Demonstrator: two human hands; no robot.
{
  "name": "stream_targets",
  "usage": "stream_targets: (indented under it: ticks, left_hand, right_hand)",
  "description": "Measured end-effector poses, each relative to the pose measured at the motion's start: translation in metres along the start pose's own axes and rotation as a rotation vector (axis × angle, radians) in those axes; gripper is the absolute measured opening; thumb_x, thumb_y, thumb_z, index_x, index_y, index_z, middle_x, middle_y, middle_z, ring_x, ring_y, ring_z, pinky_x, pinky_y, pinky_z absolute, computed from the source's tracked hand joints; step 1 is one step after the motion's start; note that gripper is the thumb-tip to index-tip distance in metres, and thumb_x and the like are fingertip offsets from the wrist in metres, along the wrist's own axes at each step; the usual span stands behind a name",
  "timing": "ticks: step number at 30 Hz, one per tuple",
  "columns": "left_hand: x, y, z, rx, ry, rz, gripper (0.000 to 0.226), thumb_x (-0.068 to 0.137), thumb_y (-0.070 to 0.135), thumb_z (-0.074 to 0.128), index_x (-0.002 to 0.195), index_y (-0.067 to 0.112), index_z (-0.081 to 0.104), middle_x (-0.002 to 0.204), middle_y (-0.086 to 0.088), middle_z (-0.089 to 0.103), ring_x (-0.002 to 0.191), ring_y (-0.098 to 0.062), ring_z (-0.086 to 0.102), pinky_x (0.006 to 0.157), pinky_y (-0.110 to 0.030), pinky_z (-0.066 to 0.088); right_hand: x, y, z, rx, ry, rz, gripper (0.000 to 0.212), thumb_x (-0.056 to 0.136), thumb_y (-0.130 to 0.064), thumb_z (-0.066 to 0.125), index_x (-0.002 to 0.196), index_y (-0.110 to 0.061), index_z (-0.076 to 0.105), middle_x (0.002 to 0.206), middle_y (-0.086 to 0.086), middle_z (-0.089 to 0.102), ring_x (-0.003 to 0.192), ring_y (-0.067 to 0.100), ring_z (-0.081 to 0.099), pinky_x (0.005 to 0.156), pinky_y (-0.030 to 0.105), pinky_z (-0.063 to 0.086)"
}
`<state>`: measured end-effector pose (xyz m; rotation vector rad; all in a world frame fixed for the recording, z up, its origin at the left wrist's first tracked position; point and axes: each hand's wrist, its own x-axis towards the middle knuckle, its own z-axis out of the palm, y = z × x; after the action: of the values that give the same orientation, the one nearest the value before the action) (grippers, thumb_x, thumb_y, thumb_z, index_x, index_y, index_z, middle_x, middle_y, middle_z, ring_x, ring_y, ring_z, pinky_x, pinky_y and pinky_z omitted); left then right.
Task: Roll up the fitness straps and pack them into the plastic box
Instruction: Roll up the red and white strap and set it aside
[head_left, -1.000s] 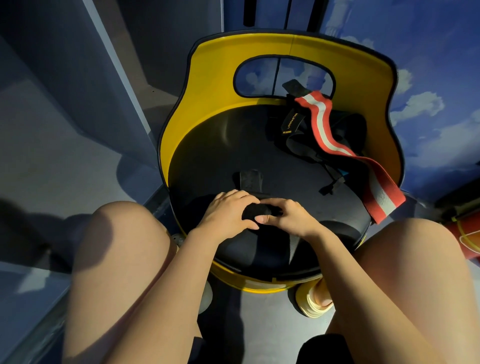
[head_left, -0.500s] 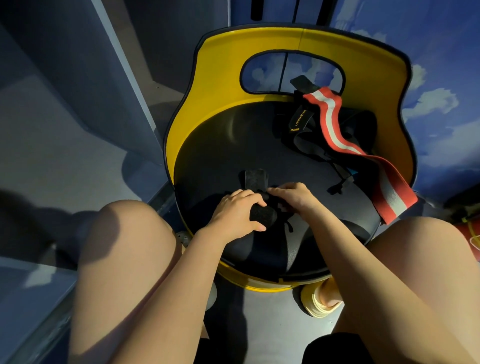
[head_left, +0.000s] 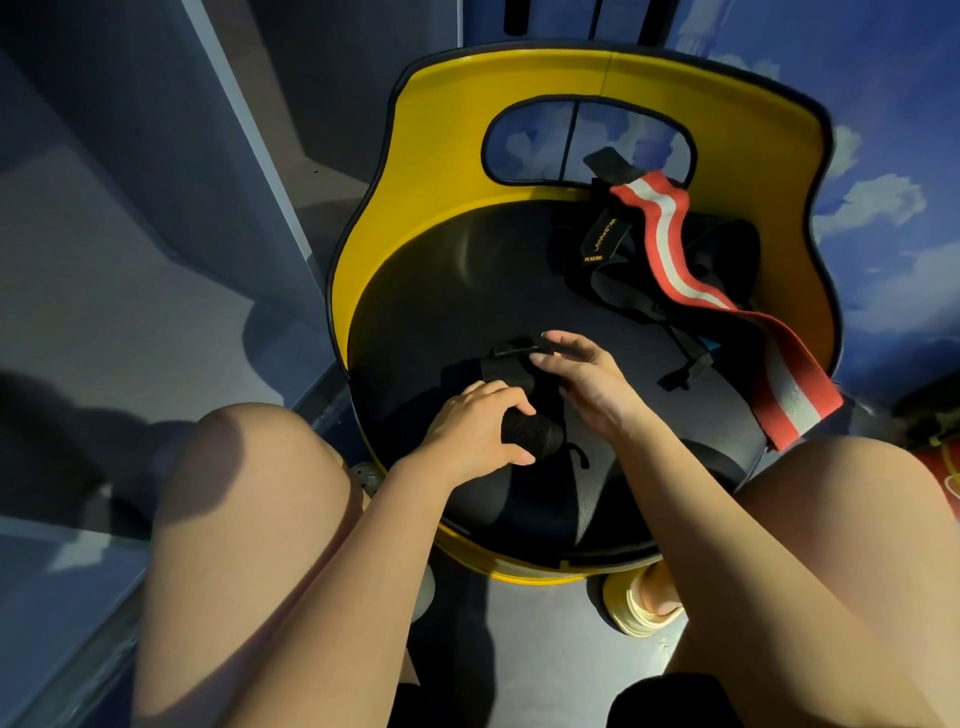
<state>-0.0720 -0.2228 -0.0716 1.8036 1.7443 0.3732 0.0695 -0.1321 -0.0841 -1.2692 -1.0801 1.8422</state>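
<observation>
A black strap, rolled into a tight cylinder (head_left: 535, 435), lies on the black seat of a yellow chair (head_left: 447, 291). My left hand (head_left: 475, 434) grips the roll from the left, fingers curled over it. The strap's loose flat end (head_left: 511, 358) stretches away from the roll. My right hand (head_left: 582, 376) has straight fingers whose tips touch that loose end. A red strap with a white stripe (head_left: 722, 306) drapes over the seat's right side. Black straps with gold lettering (head_left: 602, 241) lie tangled under it. No plastic box shows.
The chair's yellow backrest with an oval cut-out (head_left: 587, 140) rises behind the straps. My bare knees frame the seat at left and right. A foot in a pale sandal (head_left: 641, 605) rests on the grey floor below the seat. A grey panel stands at left.
My right hand left the roll and reached forward with fingers straightened onto the strap's loose end. My left hand kept hold of the roll.
</observation>
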Motion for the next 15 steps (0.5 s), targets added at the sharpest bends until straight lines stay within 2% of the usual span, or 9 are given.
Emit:
stream_targets:
  ticks: [4,7,11,15]
  left_hand:
    - [0.001,0.0,-0.001,-0.014,-0.01,-0.001,0.043,0.076,0.032,0.075,0.113,0.027,0.054,0.121,0.011,0.051,0.118,-0.012,0.041,0.094,-0.03,0.037]
    - [0.003,0.0,-0.001,-0.047,-0.025,-0.018,0.043,0.076,0.031,0.075,0.113,0.027,0.054,0.122,0.011,0.05,0.12,-0.012,0.04,0.094,-0.03,0.037]
    - [0.005,-0.004,-0.001,-0.143,-0.045,-0.054,0.042,0.076,0.03,0.075,0.113,0.028,0.055,0.124,0.012,0.049,0.127,-0.014,0.036,0.101,-0.031,0.034]
    - [0.007,-0.007,-0.001,-0.248,-0.057,-0.075,0.042,0.076,0.026,0.075,0.114,0.029,0.057,0.121,0.016,0.047,0.122,-0.008,0.036,0.095,-0.023,0.028]
  right_hand:
    - [0.004,0.001,0.004,0.031,0.04,-0.105,0.034,0.081,0.003,0.066,0.112,-0.008,0.059,0.097,0.009,0.067,0.089,0.02,0.066,0.087,0.031,0.053]
    - [0.009,0.005,0.007,-0.069,0.121,-0.204,0.028,0.081,0.003,0.067,0.107,-0.007,0.062,0.1,0.011,0.069,0.098,0.022,0.065,0.091,0.031,0.052]
    - [0.024,0.01,0.007,-0.171,0.262,-0.191,0.025,0.08,-0.003,0.071,0.102,-0.012,0.064,0.097,0.006,0.068,0.098,0.023,0.065,0.094,0.039,0.051]
    - [0.038,0.009,0.006,-0.444,0.328,-0.173,0.028,0.08,-0.013,0.073,0.107,-0.014,0.065,0.114,0.007,0.066,0.107,0.02,0.061,0.089,0.025,0.047]
